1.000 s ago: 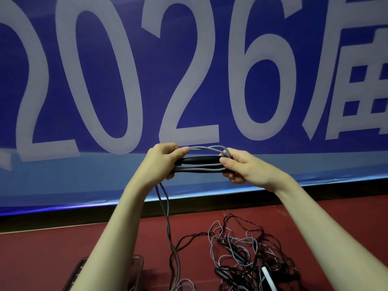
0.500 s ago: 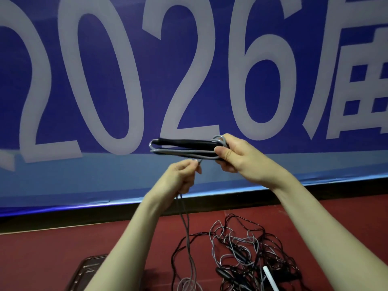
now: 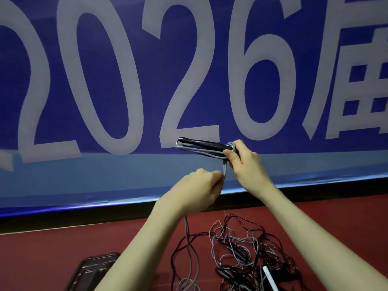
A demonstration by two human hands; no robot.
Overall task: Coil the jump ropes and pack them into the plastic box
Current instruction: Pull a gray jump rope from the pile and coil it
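My right hand [image 3: 245, 164] grips a grey jump rope bundle [image 3: 201, 147] at its right end: black handles with grey cord looped along them, held level in front of the banner. Just below, my left hand [image 3: 201, 185] pinches the loose grey cord [image 3: 224, 166] that drops from the bundle. That cord hangs behind my left forearm to the red floor. A tangle of black and grey jump ropes [image 3: 241, 250] lies on the floor, with a white handle [image 3: 269, 278] in it. The plastic box [image 3: 92, 269] sits at the lower left, partly hidden by my left arm.
A big blue banner [image 3: 126, 80] with pale "2026" lettering stands right behind my hands. A black strip runs under it along the red floor [image 3: 42, 255].
My left hand let go of the bundle's left end and dropped below it to pinch the hanging cord. My right hand keeps the bundle and has shifted slightly right.
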